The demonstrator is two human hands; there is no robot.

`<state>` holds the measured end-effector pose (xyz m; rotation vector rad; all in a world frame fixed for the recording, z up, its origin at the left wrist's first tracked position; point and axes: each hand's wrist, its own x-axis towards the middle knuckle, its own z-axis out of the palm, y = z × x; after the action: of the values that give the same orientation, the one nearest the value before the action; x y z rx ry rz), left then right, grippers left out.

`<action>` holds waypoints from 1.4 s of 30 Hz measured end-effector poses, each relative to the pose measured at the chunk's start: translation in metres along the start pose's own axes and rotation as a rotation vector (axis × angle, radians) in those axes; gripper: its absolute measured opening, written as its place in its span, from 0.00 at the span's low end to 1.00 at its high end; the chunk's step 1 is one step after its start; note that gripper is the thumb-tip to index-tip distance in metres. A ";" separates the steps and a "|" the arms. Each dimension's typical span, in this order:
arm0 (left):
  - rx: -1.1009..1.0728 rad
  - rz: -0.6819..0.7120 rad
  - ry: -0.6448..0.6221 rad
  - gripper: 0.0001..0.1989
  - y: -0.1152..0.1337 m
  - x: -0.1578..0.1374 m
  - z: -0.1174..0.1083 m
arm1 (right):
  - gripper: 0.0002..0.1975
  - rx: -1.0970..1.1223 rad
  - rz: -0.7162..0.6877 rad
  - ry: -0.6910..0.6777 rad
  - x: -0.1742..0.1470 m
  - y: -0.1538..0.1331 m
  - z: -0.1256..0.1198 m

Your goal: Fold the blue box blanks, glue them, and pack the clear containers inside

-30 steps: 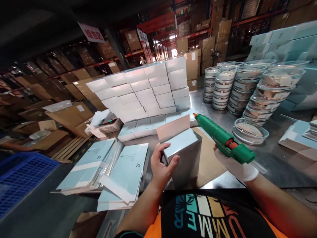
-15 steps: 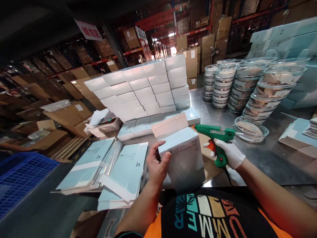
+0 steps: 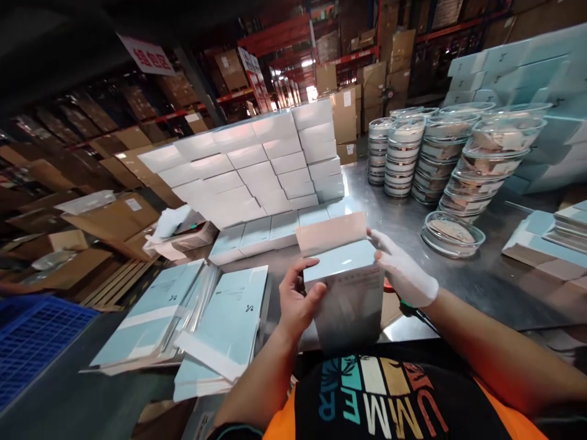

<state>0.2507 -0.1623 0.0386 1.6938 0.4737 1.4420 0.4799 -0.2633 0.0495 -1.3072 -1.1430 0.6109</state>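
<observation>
A light-blue carton (image 3: 348, 299) stands in front of my body, its far flap (image 3: 332, 234) raised and its inner side showing. My bare left hand (image 3: 298, 299) grips the carton's left side, thumb on the near face and fingers over the top edge. On the right, my white-gloved right hand (image 3: 403, 269) holds the carton's upper right corner, fingers by the end of the raised flap. Beneath that hand lies the glue gun, mostly hidden, with a bit of its green handle (image 3: 406, 308) and cord showing.
Flat blue cartons (image 3: 233, 311) are piled at left. Behind the carton rises a wall of stacked boxes (image 3: 247, 165). Stacks of clear round containers (image 3: 486, 165) stand at right, with a low pair (image 3: 452, 235) nearer. A blue crate (image 3: 41, 342) is far left.
My right hand has let go of the green glue gun, now down on the table, and moved left onto the carton. The left hand keeps its hold. The view has shifted slightly.
</observation>
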 end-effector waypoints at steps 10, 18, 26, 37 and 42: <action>-0.220 0.258 -0.144 0.28 -0.033 0.009 -0.006 | 0.24 -0.076 -0.331 -0.174 -0.010 0.010 -0.012; -0.132 0.467 -0.370 0.14 -0.022 0.020 -0.015 | 0.23 -0.166 -0.539 -0.294 -0.021 -0.006 -0.002; 0.018 0.422 -0.517 0.09 -0.001 0.040 -0.031 | 0.26 -0.321 -0.665 -0.269 -0.019 0.001 0.000; 0.635 0.332 -0.631 0.31 0.063 0.073 -0.043 | 0.43 -0.758 -0.193 -0.112 0.017 0.029 -0.092; 0.024 0.151 0.182 0.58 0.013 0.071 -0.076 | 0.15 -1.175 0.060 0.479 0.004 0.097 -0.196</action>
<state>0.1956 -0.0912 0.0918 1.6537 0.4716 1.7162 0.6807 -0.3217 -0.0166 -2.3062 -1.0494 -0.4506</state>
